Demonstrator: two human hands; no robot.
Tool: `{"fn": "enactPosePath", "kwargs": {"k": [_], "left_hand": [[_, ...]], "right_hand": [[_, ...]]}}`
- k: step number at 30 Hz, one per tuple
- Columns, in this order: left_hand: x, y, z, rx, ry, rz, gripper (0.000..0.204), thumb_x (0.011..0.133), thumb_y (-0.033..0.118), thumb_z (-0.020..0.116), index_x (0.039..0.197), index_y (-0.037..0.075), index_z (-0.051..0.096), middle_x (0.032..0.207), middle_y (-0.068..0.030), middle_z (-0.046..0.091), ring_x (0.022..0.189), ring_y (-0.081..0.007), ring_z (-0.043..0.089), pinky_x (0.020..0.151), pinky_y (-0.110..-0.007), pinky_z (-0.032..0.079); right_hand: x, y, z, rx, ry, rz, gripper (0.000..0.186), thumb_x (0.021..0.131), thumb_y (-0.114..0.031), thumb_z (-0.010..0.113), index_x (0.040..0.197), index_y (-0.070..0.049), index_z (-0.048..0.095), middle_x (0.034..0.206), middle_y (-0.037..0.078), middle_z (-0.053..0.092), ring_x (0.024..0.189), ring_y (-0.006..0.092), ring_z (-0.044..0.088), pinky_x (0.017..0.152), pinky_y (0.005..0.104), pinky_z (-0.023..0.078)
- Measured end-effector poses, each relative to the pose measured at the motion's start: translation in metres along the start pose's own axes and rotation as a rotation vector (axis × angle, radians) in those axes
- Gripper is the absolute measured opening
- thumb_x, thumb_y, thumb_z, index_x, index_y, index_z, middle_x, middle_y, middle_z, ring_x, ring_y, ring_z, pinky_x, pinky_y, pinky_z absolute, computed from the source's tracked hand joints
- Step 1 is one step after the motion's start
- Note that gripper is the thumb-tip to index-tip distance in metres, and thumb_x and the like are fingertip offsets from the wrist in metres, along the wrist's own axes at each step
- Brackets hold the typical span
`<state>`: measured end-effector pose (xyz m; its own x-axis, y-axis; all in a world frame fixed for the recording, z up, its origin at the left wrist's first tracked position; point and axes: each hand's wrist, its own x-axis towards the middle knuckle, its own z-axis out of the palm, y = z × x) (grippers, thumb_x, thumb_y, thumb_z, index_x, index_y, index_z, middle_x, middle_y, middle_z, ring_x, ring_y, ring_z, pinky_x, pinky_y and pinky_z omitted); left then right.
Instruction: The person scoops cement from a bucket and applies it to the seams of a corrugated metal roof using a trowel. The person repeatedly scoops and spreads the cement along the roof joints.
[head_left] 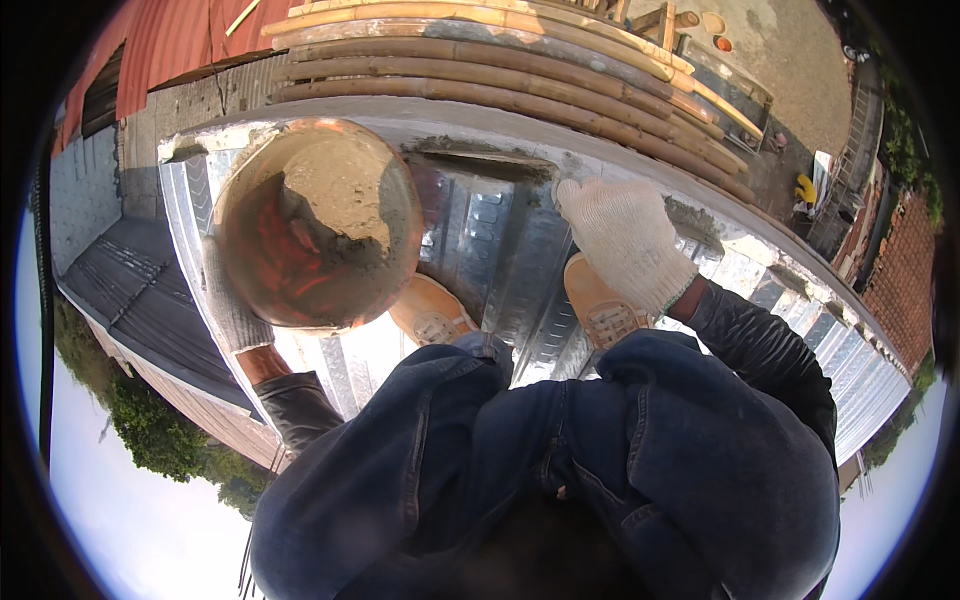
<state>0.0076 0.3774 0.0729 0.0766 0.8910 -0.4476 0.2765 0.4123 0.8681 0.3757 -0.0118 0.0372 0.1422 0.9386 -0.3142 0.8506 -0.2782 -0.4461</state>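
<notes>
My left hand (228, 295) in a knit glove grips the side of a round bucket (240, 230), its orange inside smeared grey and holding sandy mortar (335, 180). My right hand (625, 240), also gloved, has its fingers curled at the mortar-smeared concrete edge (470, 125), beside a narrow slot (480, 160); anything under those fingers is hidden. Corrugated metal sheets (470, 250) lie beneath, with my two tan shoes (605, 305) on them and my jeans-clad knees bent above.
Bamboo poles (480, 60) lie beyond the edge. A red corrugated roof (180, 40) and dark roofing (150, 290) are at left. Down at the right are a drop to the ground (780, 60), a person in yellow (805, 190), a ladder (855, 150) and a tiled roof (900, 280).
</notes>
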Motion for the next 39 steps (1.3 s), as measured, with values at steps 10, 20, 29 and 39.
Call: {"fn": "enactPosePath", "kwargs": {"k": [10,20,29,39], "left_hand": [[0.0,0.001,-0.014,0.061,0.034,0.016,0.056,0.121,0.034,0.054,0.159,-0.006,0.057,0.153,-0.0183,0.067,0.137,-0.0292,0.067,0.118,-0.041,0.054],[-0.007,0.001,0.001,0.009,-0.014,0.011,0.058,0.117,0.039,0.063,0.157,-0.003,0.061,0.15,-0.0155,0.071,0.132,-0.0274,0.07,0.113,-0.039,0.057],[-0.008,-0.003,-0.014,-0.012,-0.034,0.048,0.052,0.12,0.033,0.059,0.157,-0.003,0.061,0.15,-0.0142,0.071,0.133,-0.0252,0.07,0.115,-0.037,0.056],[-0.03,0.01,-0.035,0.556,0.004,0.33,0.038,0.118,0.018,0.061,0.148,-0.006,0.068,0.135,-0.0163,0.078,0.119,-0.0241,0.076,0.103,-0.036,0.062]], "right_hand": [[-0.023,-0.006,-0.055,0.028,-0.292,0.143,0.023,0.094,-0.017,0.076,0.114,-0.007,0.068,0.095,0.013,0.075,0.084,0.0343,0.08,0.071,0.0446,0.062],[0.051,-0.004,-0.002,0.146,-0.051,-0.018,0.028,0.096,-0.017,0.072,0.122,-0.007,0.07,0.096,0.012,0.075,0.083,0.0377,0.078,0.068,0.0465,0.062],[-0.017,0.018,-0.03,0.199,0.114,-0.06,0.04,0.094,-0.025,0.08,0.128,-0.009,0.069,0.103,0.015,0.076,0.091,0.0395,0.076,0.077,0.0485,0.06],[0.047,0.07,-0.069,-0.135,0.263,-0.246,0.038,0.093,-0.016,0.081,0.129,-0.01,0.07,0.106,0.014,0.074,0.098,0.0385,0.075,0.085,0.0492,0.059]]}}
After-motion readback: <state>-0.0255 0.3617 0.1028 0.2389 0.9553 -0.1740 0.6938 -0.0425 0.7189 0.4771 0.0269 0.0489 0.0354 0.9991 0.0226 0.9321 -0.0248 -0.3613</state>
